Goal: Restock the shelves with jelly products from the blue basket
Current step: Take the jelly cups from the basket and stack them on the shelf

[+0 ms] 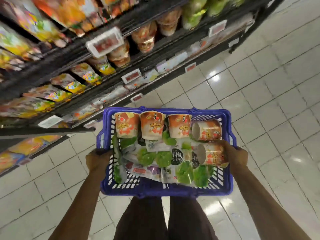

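Note:
I carry a blue plastic basket in front of my legs. My left hand grips its left rim. My right hand grips the right rim, its fingers lying against an orange jelly cup on its side. Several more orange jelly cups lie along the basket's far side. Green jelly bags fill the near part. The black shelves rise on my left, blurred, with orange cups and green bags on them.
Colourful snack bags fill the nearer shelf rows, with white price tags along the shelf edges. A shiny white tiled floor stretches to the right and ahead. My legs are below the basket.

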Demonstrator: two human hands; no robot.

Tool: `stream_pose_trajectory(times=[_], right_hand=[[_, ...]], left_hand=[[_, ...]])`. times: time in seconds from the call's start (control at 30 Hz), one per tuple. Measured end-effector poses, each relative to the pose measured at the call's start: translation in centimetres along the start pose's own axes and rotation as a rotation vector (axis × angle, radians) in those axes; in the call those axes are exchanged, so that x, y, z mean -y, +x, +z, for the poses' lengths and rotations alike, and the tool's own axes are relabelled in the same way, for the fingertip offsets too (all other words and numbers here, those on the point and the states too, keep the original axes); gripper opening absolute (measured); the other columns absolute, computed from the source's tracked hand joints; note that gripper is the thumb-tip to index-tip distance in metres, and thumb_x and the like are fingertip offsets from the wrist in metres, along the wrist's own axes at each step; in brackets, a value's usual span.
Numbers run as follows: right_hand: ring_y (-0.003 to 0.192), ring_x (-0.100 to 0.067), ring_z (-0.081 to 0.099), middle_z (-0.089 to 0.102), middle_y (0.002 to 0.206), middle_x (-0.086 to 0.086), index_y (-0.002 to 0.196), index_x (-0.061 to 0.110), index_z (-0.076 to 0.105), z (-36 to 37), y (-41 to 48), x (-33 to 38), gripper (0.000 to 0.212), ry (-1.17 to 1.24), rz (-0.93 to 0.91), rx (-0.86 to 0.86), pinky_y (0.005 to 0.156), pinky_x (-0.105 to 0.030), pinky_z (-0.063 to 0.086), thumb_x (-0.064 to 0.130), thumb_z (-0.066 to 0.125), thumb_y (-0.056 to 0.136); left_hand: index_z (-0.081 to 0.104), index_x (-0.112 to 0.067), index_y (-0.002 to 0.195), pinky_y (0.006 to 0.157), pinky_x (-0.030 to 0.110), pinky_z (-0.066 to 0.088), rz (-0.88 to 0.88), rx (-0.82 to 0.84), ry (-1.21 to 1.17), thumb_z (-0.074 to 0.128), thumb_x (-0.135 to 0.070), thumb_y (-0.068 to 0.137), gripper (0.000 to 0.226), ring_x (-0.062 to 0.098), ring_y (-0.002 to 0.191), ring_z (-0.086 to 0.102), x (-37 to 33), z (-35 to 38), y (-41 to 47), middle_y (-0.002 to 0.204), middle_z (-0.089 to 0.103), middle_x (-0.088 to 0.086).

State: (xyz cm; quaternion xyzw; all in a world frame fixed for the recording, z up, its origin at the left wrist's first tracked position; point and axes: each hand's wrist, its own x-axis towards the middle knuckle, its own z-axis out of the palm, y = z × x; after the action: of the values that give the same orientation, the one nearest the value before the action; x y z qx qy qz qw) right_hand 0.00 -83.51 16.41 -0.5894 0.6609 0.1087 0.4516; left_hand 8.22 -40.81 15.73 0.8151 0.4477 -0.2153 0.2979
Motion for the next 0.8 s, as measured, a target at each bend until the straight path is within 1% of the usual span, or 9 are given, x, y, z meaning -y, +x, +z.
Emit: stream_pose_trajectory(times=[0.13, 0.33, 0.4, 0.5, 0.53, 0.6, 0.67, 0.7, 0.8], right_hand=[[0.054, -0.017, 0.052, 0.057, 0.059, -0.003, 0.065, 0.010, 0.058, -10.0, -4.1, -0.3, 0.039, 0.128, 0.028, -0.155, 0.047, -0.027, 0.036, 0.042, 0.080, 0.073], [0.065, -0.028, 0.060, 0.064, 0.070, -0.011, 0.070, 0.012, 0.058, -21.7, -7.1, -1.7, 0.044, 0.325, 0.088, -0.236, 0.066, -0.042, 0.053, 0.053, 0.073, 0.068], [0.066, -0.027, 0.062, 0.066, 0.072, -0.012, 0.070, 0.014, 0.057, -24.6, -7.4, -1.7, 0.044, 0.379, 0.093, -0.266, 0.069, -0.044, 0.055, 0.055, 0.071, 0.068], [0.064, -0.026, 0.062, 0.066, 0.071, -0.010, 0.070, 0.015, 0.057, -28.4, -6.9, -1.4, 0.044, 0.455, 0.106, -0.304, 0.070, -0.045, 0.056, 0.057, 0.070, 0.066], [0.065, -0.026, 0.062, 0.066, 0.071, -0.009, 0.070, 0.016, 0.057, -29.5, -6.6, -1.3, 0.045, 0.476, 0.117, -0.312, 0.071, -0.045, 0.056, 0.058, 0.070, 0.064], [0.067, -0.027, 0.064, 0.065, 0.068, -0.007, 0.068, 0.016, 0.057, -31.3, -5.7, -0.9, 0.047, 0.530, 0.134, -0.324, 0.072, -0.047, 0.058, 0.060, 0.071, 0.060], [0.070, -0.028, 0.067, 0.067, 0.070, -0.007, 0.069, 0.015, 0.058, -33.2, -4.2, -0.2, 0.049, 0.566, 0.142, -0.344, 0.073, -0.051, 0.060, 0.060, 0.073, 0.056], [0.072, -0.028, 0.068, 0.068, 0.071, -0.008, 0.069, 0.015, 0.058, -34.1, -3.3, 0.3, 0.050, 0.566, 0.150, -0.353, 0.074, -0.052, 0.060, 0.061, 0.072, 0.055], [0.073, -0.029, 0.068, 0.070, 0.075, -0.010, 0.072, 0.013, 0.061, -36.5, -0.7, 2.2, 0.054, 0.559, 0.188, -0.391, 0.076, -0.050, 0.059, 0.063, 0.069, 0.054]], left_hand=[[0.069, 0.003, 0.110, 0.079, 0.047, 0.053, 0.159, 0.018, 0.031, 0.085, -0.027, 0.064, 0.057, 0.040, 0.093, 0.067, -7.5, -2.4, -9.1, 0.101, 0.069, 0.028], [0.073, -0.008, 0.097, 0.064, 0.036, 0.051, 0.461, 0.080, 0.093, 0.072, -0.044, 0.049, 0.061, 0.031, 0.070, 0.067, -16.8, -1.8, -19.3, 0.078, 0.071, 0.019], [0.075, -0.008, 0.093, 0.067, 0.045, 0.058, 0.536, 0.120, 0.108, 0.069, -0.050, 0.043, 0.066, 0.033, 0.072, 0.071, -19.3, -0.7, -21.2, 0.077, 0.072, 0.019], [0.072, -0.009, 0.090, 0.064, 0.060, 0.058, 0.572, 0.180, 0.126, 0.073, -0.053, 0.044, 0.063, 0.039, 0.071, 0.072, -22.7, 1.6, -23.4, 0.078, 0.072, 0.023], [0.072, -0.010, 0.087, 0.059, 0.058, 0.058, 0.605, 0.169, 0.129, 0.074, -0.053, 0.044, 0.060, 0.038, 0.066, 0.071, -23.8, 2.4, -24.4, 0.074, 0.071, 0.021], [0.071, -0.011, 0.074, 0.047, 0.038, 0.057, 0.693, 0.139, 0.100, 0.069, -0.055, 0.039, 0.056, 0.024, 0.048, 0.065, -26.3, 3.8, -27.1, 0.054, 0.066, 0.006], [0.066, -0.013, 0.060, 0.032, 0.020, 0.041, 0.755, 0.159, 0.090, 0.063, -0.057, 0.035, 0.051, 0.005, 0.032, 0.050, -28.9, 5.9, -29.7, 0.037, 0.055, -0.005], [0.066, -0.013, 0.059, 0.032, 0.020, 0.040, 0.777, 0.166, 0.104, 0.062, -0.057, 0.036, 0.050, 0.005, 0.032, 0.050, -30.1, 7.0, -30.9, 0.037, 0.054, -0.005], [0.073, -0.008, 0.078, 0.058, 0.039, 0.052, 0.806, 0.195, 0.165, 0.067, -0.049, 0.047, 0.052, 0.027, 0.059, 0.062, -34.0, 10.5, -33.5, 0.063, 0.063, 0.010]])
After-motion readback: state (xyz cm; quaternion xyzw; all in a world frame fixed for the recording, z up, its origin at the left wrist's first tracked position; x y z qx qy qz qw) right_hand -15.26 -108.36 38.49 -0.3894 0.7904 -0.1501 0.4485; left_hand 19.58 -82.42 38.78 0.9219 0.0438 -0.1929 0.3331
